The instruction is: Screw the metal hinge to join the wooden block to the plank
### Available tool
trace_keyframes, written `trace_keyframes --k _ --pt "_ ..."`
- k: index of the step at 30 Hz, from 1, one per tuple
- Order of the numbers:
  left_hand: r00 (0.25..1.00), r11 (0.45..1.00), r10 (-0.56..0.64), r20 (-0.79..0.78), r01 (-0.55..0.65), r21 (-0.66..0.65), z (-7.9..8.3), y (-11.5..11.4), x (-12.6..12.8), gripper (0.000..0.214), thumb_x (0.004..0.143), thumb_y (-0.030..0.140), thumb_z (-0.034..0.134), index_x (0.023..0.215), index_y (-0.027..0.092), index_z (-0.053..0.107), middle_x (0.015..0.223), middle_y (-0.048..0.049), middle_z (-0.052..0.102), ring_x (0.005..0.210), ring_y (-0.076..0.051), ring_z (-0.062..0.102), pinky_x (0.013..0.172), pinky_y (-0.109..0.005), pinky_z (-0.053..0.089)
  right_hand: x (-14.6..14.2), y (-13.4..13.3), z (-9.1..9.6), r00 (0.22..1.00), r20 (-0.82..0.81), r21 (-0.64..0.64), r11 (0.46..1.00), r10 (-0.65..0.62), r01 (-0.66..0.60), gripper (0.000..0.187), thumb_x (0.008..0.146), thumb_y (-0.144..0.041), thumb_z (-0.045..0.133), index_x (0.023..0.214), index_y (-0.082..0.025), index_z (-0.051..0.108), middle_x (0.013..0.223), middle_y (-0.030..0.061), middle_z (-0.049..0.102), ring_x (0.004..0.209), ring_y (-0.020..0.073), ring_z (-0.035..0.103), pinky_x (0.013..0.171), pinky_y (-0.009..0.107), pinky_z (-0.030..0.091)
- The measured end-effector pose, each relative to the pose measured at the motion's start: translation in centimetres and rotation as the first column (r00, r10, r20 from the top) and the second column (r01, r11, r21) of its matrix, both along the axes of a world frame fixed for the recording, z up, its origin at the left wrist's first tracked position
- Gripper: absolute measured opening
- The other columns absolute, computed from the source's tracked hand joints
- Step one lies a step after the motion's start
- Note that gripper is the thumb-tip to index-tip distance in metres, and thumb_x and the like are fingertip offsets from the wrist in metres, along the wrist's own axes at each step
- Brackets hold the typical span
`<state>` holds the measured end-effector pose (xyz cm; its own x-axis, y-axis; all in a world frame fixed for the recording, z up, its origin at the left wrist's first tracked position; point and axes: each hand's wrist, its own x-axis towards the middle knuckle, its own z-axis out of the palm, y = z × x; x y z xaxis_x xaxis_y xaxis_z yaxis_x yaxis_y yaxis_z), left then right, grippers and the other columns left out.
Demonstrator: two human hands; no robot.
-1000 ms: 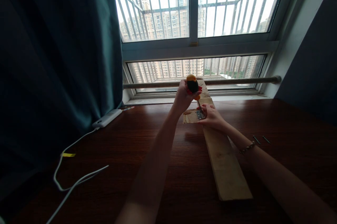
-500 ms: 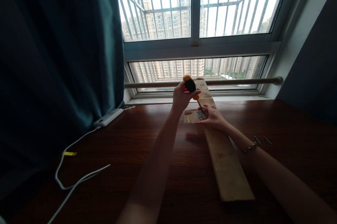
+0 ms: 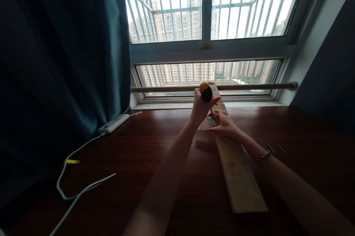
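Observation:
My left hand (image 3: 200, 109) is wrapped round a screwdriver (image 3: 206, 92) with a yellow and black handle. Its shaft slants down to a small silver metal hinge (image 3: 212, 120) on a short piece of wood. My right hand (image 3: 223, 121) has thumb and fingers closed about the hinge, close to the screwdriver's tip. Whether a screw sits under the tip is hidden by the fingers. Beneath lies a long pale wooden board (image 3: 240, 171), running from near the window toward me.
Two long screws (image 3: 276, 149) lie on the dark wooden table (image 3: 133, 143) to the right. A white power strip (image 3: 113, 124) with a white cable (image 3: 83, 191) is at the left, beside a blue curtain (image 3: 91, 44). A metal rail (image 3: 257, 86) crosses before the window.
My left hand and the screwdriver have shifted right, and the screwdriver now stands more upright over the hinge. My right hand has stayed in place.

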<state>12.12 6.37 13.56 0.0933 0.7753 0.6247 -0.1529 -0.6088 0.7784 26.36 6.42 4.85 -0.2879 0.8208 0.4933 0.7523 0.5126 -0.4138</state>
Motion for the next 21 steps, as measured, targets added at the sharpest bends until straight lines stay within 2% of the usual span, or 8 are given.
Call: trace_keyframes --k 3,7,9,14,17,21 --pt "0.999 0.999 -0.033 0.017 0.034 -0.021 -0.1 0.2 -0.2 0.042 0.052 0.035 0.077 0.079 0.015 0.051 0.071 -0.0016 0.061 0.06 -0.013 0.057 0.055 -0.026 0.044 0.0 0.0 -0.1 1.0 -0.003 0.015 1.0 0.001 -0.001 0.068 0.053 -0.043 0.075 0.114 -0.019 0.053 0.118 0.0082 0.052 0.108 0.028 0.044 0.092 0.04 0.039" --pt "0.994 0.999 -0.04 0.104 0.044 -0.03 -0.4 0.9 -0.9 0.037 0.05 0.032 0.078 0.078 0.015 0.059 0.076 -0.0004 0.063 0.07 -0.013 0.058 0.061 -0.025 0.046 0.1 0.0 -0.3 1.0 -0.017 0.018 1.0 -0.002 0.002 0.07 0.053 -0.041 0.075 0.115 -0.017 0.052 0.118 0.0096 0.051 0.109 0.0278 0.044 0.093 0.039 0.039" --pt "0.993 0.997 -0.069 0.091 0.073 -0.033 -0.4 1.0 -1.3 0.035 0.052 0.031 0.078 0.078 0.015 0.06 0.075 -0.0008 0.063 0.071 -0.014 0.059 0.064 -0.027 0.046 0.1 -0.1 -0.2 1.0 -0.024 0.011 1.0 -0.003 0.003 0.07 0.053 -0.041 0.075 0.115 -0.017 0.051 0.118 0.0093 0.052 0.11 0.0277 0.044 0.092 0.038 0.04" --pt "0.979 0.975 -0.204 0.021 0.201 0.091 -0.3 0.8 -1.0 0.038 0.067 0.034 0.068 0.098 0.019 0.052 0.082 -0.0032 0.063 0.081 -0.017 0.06 0.076 -0.034 0.045 0.0 -0.2 -0.1 0.999 -0.045 -0.007 1.0 -0.003 0.003 0.069 0.052 -0.04 0.075 0.114 -0.019 0.052 0.116 0.0079 0.053 0.111 0.0283 0.043 0.092 0.039 0.04" --pt "0.989 0.977 -0.148 0.012 0.144 0.156 -0.8 0.6 0.1 0.036 0.074 0.038 0.06 0.102 0.022 0.044 0.084 -0.002 0.058 0.081 -0.014 0.057 0.076 -0.031 0.044 0.0 -0.1 -0.1 0.998 -0.062 -0.018 1.0 -0.014 0.013 0.07 0.051 -0.04 0.075 0.114 -0.021 0.052 0.115 0.0074 0.053 0.109 0.0284 0.044 0.091 0.04 0.04" --pt "0.999 0.992 -0.036 0.031 0.032 0.12 -1.4 0.3 1.0 0.045 0.066 0.036 0.069 0.097 0.021 0.04 0.077 0.002 0.051 0.068 -0.01 0.052 0.067 -0.027 0.044 0.1 0.2 -0.2 1.0 -0.03 -0.01 1.0 0.005 -0.005 0.068 0.052 -0.043 0.075 0.113 -0.02 0.053 0.116 0.0074 0.052 0.107 0.0283 0.044 0.091 0.04 0.04"
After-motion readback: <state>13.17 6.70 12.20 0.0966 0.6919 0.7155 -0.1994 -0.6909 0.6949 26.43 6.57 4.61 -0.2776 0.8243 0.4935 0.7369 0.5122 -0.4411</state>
